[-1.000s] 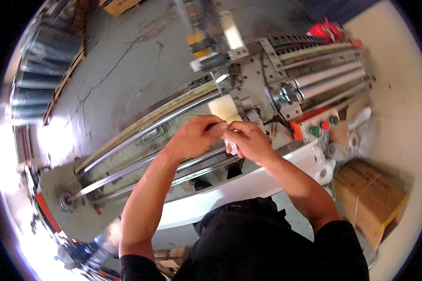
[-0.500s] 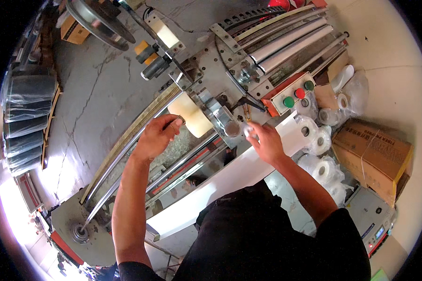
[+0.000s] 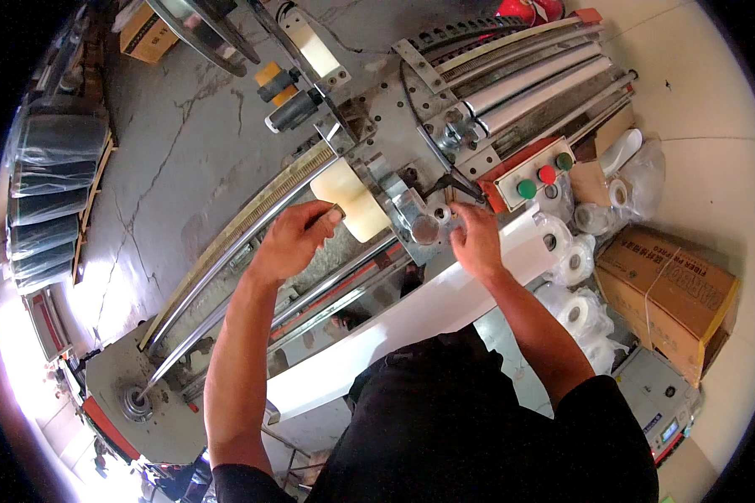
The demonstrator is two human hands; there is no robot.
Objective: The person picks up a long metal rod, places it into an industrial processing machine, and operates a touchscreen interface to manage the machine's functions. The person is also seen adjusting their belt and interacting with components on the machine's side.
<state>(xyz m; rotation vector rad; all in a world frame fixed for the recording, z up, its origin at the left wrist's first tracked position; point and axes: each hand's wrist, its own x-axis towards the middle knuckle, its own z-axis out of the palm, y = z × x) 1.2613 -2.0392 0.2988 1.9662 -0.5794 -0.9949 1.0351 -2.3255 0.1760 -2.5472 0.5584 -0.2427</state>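
Observation:
My left hand [image 3: 292, 241] is closed, its thumb and fingers pinching a small, thin dark piece [image 3: 322, 216] whose kind I cannot make out. It is beside a cream-coloured block [image 3: 350, 201] on the machine's carriage. To the right, my right hand [image 3: 478, 243] has its fingers curled at a small whitish, translucent ring-shaped thing [image 3: 441, 215], next to a round metal knob [image 3: 425, 229]. The fingers partly cover that thing, so its kind is unclear. Just beyond lies a dark forked tool [image 3: 455, 186] on the metal plate.
A control box [image 3: 535, 174] with red and green buttons sits right of the carriage. A long white panel [image 3: 411, 331] runs along the machine's near side. Plastic-wrapped rolls [image 3: 575, 264] and a cardboard box [image 3: 664, 289] stand at the right. Metal rods [image 3: 226, 272] stretch to the lower left.
The view has shifted slightly, moving the machine right in the picture. My right hand has risen a little, with its fingers closer to the ring-shaped thing. The left hand still pinches the dark piece.

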